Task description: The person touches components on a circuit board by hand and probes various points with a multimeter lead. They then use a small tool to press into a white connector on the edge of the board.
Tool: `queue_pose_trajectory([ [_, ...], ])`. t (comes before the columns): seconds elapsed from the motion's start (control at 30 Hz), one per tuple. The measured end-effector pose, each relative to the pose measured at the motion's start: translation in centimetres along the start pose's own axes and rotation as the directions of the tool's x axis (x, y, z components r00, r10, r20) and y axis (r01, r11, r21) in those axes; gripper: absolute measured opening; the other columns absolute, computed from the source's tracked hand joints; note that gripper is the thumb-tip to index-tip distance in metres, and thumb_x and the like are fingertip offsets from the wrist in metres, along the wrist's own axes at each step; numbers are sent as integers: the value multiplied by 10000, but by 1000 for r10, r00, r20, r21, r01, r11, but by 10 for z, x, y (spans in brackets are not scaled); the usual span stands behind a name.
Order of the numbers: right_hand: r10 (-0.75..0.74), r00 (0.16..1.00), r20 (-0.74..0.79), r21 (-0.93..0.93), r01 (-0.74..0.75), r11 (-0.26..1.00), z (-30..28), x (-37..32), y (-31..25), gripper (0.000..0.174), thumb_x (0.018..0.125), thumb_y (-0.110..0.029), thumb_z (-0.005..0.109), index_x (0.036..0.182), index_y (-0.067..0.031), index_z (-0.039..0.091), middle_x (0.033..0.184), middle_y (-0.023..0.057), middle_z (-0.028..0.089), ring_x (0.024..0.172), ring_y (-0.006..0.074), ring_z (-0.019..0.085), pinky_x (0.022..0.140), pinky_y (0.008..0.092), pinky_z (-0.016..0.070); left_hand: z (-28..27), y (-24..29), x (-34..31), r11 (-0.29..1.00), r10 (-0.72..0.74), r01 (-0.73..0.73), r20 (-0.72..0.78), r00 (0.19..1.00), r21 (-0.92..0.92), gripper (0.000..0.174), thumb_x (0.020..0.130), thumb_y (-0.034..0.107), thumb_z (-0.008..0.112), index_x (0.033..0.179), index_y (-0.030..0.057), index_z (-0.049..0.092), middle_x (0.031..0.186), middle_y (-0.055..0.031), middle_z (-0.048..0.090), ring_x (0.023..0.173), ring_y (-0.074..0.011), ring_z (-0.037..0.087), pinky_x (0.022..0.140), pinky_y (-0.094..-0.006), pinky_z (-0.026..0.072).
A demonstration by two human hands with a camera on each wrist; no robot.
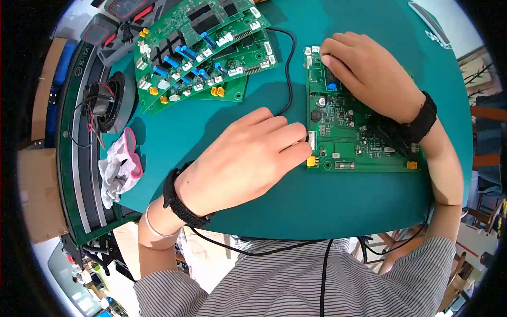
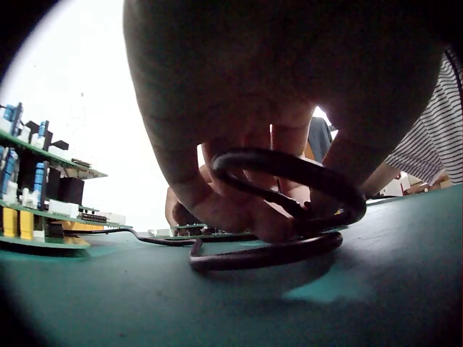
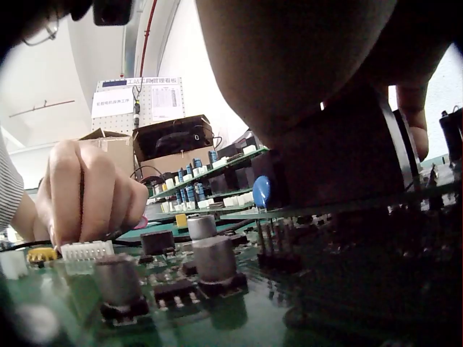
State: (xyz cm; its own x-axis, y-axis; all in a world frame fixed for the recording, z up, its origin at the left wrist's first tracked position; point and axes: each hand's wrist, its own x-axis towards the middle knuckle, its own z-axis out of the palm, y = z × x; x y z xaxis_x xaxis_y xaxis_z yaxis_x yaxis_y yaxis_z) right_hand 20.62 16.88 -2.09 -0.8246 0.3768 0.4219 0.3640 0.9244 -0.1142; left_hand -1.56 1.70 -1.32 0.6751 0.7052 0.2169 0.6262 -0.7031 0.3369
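Note:
A green circuit board [image 1: 369, 165] lies flat on the right part of the table. My left hand [image 1: 243, 161] is at its left edge, fingers curled beside a white connector [image 1: 312, 140] and a yellow one [image 1: 312, 162]. In the left wrist view a black cable [image 2: 268, 259] loops beneath the palm and runs up to the fingers, which appear to pinch it; its end is hidden. Over the board's upper part, my right hand [image 1: 372, 76] grips a large dark block [image 3: 340, 155] on a raised smaller board, beside a blue round component [image 3: 263, 191].
Stacked circuit boards [image 1: 232, 39] stand at the upper left, with the cable running out beside them. A pink-edged glove [image 1: 124, 164] and a round black device with wires [image 1: 111, 103] are at the left. A white strip [image 1: 430, 24] lies at the upper right.

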Motion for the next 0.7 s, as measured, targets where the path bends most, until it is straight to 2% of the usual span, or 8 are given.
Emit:
queue_pose_trajectory([
  [0.37,-1,1000,-2,-3,1,1000,-1,1,-1,231,1028,-213,542,929,-8,582,871,165,614,866,382,614,795,484,503,-2,1,0,1000,-4,4,45,999,17,171,815,52,719,958,66,625,947,-42,601,806,-240,580,746,-365,461],
  [0.7,-2,1000,26,-15,3,1000,-2,1,-2,212,1022,-197,541,942,-5,581,881,160,617,893,370,606,816,475,498,-1,1,0,1000,-7,7,23,1000,2,177,810,51,714,967,66,633,963,-42,609,819,-240,589,759,-362,468],
])
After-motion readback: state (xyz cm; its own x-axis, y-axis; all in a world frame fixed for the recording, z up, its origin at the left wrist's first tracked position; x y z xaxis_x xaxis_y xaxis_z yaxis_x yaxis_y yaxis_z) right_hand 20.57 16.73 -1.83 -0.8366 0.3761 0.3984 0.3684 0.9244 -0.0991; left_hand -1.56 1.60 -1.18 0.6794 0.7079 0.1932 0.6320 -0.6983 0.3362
